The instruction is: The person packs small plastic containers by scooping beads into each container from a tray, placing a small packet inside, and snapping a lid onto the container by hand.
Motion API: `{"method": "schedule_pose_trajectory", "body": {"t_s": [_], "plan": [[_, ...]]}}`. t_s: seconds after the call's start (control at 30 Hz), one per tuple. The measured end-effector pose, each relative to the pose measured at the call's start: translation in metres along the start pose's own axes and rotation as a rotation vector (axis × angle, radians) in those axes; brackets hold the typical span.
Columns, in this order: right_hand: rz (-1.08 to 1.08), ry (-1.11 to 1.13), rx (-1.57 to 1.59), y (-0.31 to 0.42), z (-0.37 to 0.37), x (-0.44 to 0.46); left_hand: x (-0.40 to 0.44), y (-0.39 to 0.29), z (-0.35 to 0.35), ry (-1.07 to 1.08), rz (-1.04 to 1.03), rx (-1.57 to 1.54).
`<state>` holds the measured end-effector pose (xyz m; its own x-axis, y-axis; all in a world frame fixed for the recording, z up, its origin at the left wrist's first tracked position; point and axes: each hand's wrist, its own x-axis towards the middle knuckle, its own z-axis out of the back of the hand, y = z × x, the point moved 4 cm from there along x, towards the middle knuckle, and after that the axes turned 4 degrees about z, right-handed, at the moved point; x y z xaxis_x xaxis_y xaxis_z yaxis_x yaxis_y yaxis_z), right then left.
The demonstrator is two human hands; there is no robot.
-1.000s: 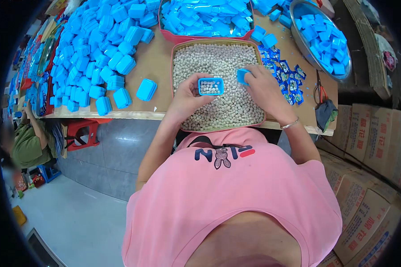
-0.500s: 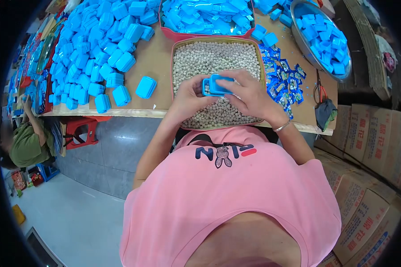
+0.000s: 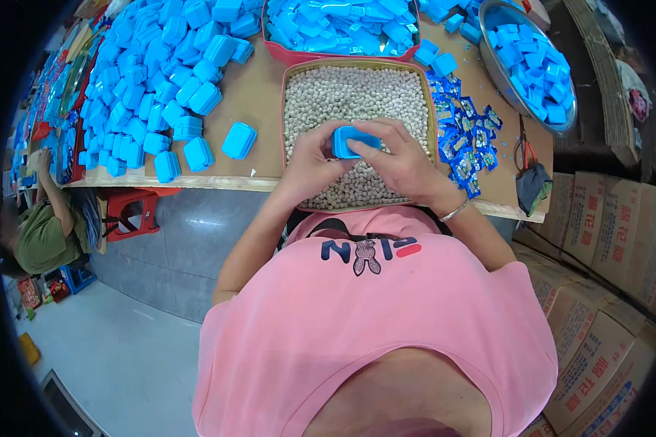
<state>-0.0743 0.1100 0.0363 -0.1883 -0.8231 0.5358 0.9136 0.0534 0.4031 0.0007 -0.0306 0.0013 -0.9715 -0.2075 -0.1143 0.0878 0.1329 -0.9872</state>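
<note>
Over a tray of pale round beads (image 3: 357,95), my left hand (image 3: 312,164) grips a small blue box (image 3: 348,140) from its left side. My right hand (image 3: 403,162) closes round the same box from the right, fingers and thumb on the blue lid. The lid lies on top of the box and hides what is inside; whether it is fully pressed down cannot be made out. Small blue printed packets (image 3: 468,138) lie just right of the tray.
Closed blue boxes (image 3: 153,80) are heaped at the left. Behind the beads stands a red-rimmed tray of blue lids (image 3: 335,29). A metal bowl (image 3: 530,65) of blue parts and scissors (image 3: 525,149) are at the right. Another person (image 3: 47,226) sits far left.
My right hand has brought the blue lid leftward from the tray's right side onto the box in my left hand. The beads inside the box are now covered.
</note>
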Motion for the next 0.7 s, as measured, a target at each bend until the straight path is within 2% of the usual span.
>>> {"method": "schedule_pose_trajectory", "body": {"t_s": [0.1, 0.23, 0.43, 0.57, 0.6, 0.7], "plan": [[0.013, -0.069, -0.026, 0.004, 0.0, -0.001, 0.001, -0.002, -0.001, 0.006, -0.056, 0.03], [-0.086, -0.117, 0.07, 0.006, 0.002, 0.004, -0.001, 0.001, 0.001, 0.02, 0.067, -0.13], [-0.039, -0.052, 0.083, -0.001, 0.003, 0.008, 0.001, 0.004, 0.004, 0.039, 0.036, -0.121], [0.031, -0.108, -0.061, 0.007, 0.006, 0.011, 0.0, -0.005, 0.006, 0.131, 0.078, -0.386], [0.019, -0.112, -0.083, 0.008, 0.007, 0.011, 0.001, -0.005, 0.006, 0.102, 0.1, -0.346], [-0.482, -0.238, 0.585, -0.011, 0.004, 0.006, 0.004, 0.0, 0.008, 0.048, 0.134, -0.274]]}}
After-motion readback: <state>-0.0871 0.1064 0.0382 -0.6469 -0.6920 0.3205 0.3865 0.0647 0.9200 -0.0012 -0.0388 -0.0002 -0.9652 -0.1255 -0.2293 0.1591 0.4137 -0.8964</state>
